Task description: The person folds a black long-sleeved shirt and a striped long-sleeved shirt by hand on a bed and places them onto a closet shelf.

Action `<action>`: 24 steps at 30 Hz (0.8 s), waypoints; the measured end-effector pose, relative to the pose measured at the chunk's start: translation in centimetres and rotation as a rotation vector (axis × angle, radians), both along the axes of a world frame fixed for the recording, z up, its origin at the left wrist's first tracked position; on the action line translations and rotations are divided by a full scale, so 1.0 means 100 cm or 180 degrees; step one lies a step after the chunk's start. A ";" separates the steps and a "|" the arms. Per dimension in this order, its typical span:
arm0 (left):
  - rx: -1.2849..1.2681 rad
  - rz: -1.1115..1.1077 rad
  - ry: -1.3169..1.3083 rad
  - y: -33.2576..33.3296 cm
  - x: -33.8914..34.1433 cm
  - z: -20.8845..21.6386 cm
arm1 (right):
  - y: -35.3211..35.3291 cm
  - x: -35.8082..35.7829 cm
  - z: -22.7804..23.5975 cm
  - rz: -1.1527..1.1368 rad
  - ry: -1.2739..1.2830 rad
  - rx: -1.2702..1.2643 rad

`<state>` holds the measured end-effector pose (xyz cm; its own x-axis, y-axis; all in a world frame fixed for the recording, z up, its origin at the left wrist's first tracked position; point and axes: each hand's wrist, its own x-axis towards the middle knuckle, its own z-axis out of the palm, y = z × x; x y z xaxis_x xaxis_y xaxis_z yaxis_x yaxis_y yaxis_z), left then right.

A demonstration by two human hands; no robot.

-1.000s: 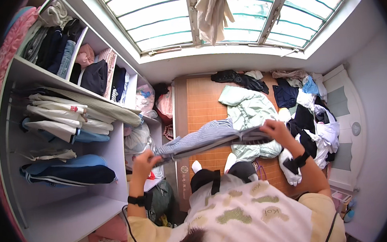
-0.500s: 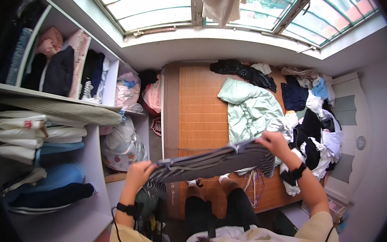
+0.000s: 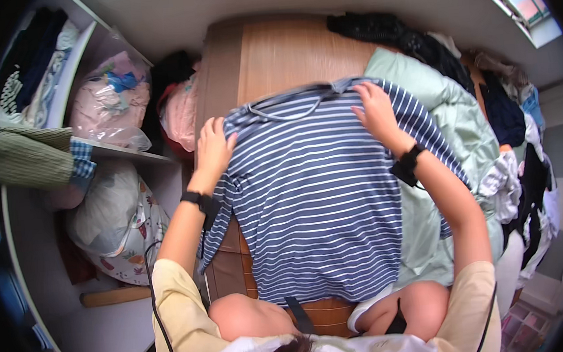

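Striped shirt [image 3: 319, 196] lies lengthwise from the person [image 3: 341, 351], collar [image 3: 290, 118] farthest, right sleeve [image 3: 421, 115] part-hidden; left hand [image 3: 213, 147], right hand [image 3: 377, 112] touch shoulders, grip unclear.

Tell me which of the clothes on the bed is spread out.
The blue shirt with white stripes, left hand and right hand at its shoulders; the other clothes lie crumpled.

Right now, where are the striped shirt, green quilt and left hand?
Striped shirt [image 3: 323, 199], head view: middle of its body.
Green quilt [image 3: 458, 116], head view: visible upper part.
Left hand [image 3: 213, 148], head view: back of the hand.
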<state>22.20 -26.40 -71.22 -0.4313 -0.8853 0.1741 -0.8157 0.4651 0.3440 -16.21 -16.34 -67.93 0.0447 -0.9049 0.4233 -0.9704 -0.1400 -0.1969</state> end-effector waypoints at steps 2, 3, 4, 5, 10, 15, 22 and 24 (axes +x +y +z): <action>-0.0231 -0.0359 -0.0619 0.042 0.011 -0.039 | 0.052 0.034 -0.029 0.0114 0.0224 0.0621; -0.0132 -0.0270 -0.0718 0.053 0.023 -0.052 | 0.072 0.046 -0.036 0.0268 0.0295 0.0779; 0.0064 -0.0229 -0.0803 0.068 0.025 -0.063 | 0.096 0.047 -0.043 0.0395 0.0364 0.1043; 0.0027 -0.0188 -0.0543 0.070 0.028 -0.072 | 0.108 0.044 -0.057 0.0167 0.0210 0.1130; 0.0319 -0.0056 -0.0134 0.062 0.017 -0.072 | 0.124 0.041 -0.067 -0.0181 -0.0038 0.1430; 0.0383 0.0259 -0.0353 0.008 0.010 -0.079 | 0.100 0.032 -0.067 -0.0154 0.0224 0.1377; 0.1010 0.0648 -0.0725 -0.037 -0.008 -0.047 | 0.067 0.018 -0.086 -0.0245 0.0152 0.1135; 0.0867 0.0593 -0.1268 -0.017 -0.016 -0.039 | 0.067 0.012 -0.087 -0.0264 0.0199 0.1195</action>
<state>20.61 -28.07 -75.17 -0.2480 -0.9437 -0.2190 -0.9685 0.2364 0.0780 -14.98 -9.60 -76.68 -0.0200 -0.9980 0.0607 -0.9871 0.0101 -0.1597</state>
